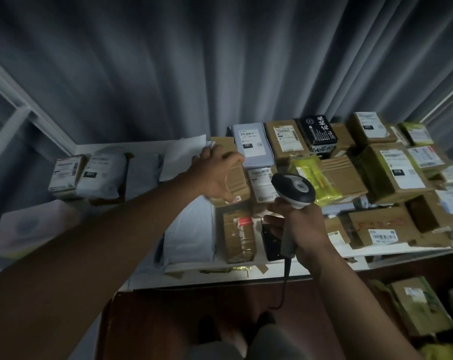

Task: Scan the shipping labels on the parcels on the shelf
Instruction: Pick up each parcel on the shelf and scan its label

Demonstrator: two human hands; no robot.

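From the head view, our left hand (217, 172) reaches onto the white shelf (147, 157), its fingers curled over the top of a brown cardboard box (233, 175). Our right hand (300, 229) grips the handle of the barcode scanner (294, 189), just right of that box. Labelled parcels (391, 167) crowd the shelf farther right; a grey mailer (254, 145) lies just behind the box.

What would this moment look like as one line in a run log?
left hand: grips cardboard parcel | right hand: holds scanner | shelf: crowded with labelled parcels
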